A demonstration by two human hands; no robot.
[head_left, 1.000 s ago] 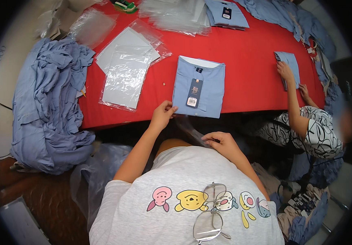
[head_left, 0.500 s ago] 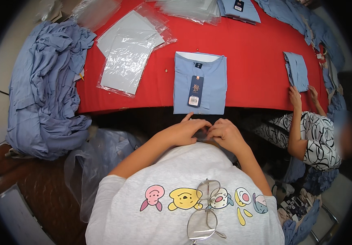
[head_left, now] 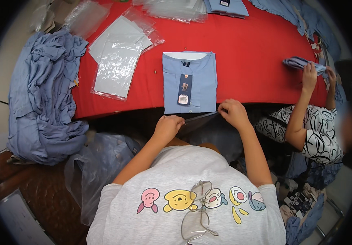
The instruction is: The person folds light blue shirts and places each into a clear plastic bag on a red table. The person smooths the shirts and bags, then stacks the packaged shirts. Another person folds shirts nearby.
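Note:
A folded light blue shirt (head_left: pixel 202 87) lies at the table's near edge. On its front rests a dark blue hang tag (head_left: pixel 185 90), and white card shows inside its neck. Below the shirt, a clear plastic bag (head_left: pixel 200 119) is stretched between my two hands. My left hand (head_left: pixel 168 125) pinches one side of it, just short of the table edge. My right hand (head_left: pixel 234 112) grips the other side, close to the shirt's lower right corner. Most of the bag is hard to see against the dark gap.
Clear bags with grey-white boards (head_left: pixel 116 67) lie on the red tablecloth (head_left: pixel 257 53). Blue garments (head_left: pixel 45 98) are heaped at left. Folded shirts (head_left: pixel 227 8) stand at the back. A co-worker (head_left: pixel 306 130) at right handles a blue garment (head_left: pixel 302 63). A plastic sack (head_left: pixel 98 163) hangs low left.
My hands have moved apart, from close together to about a shirt's width, spreading the plastic bag. The co-worker has lifted and turned the blue garment. The view has shifted slightly.

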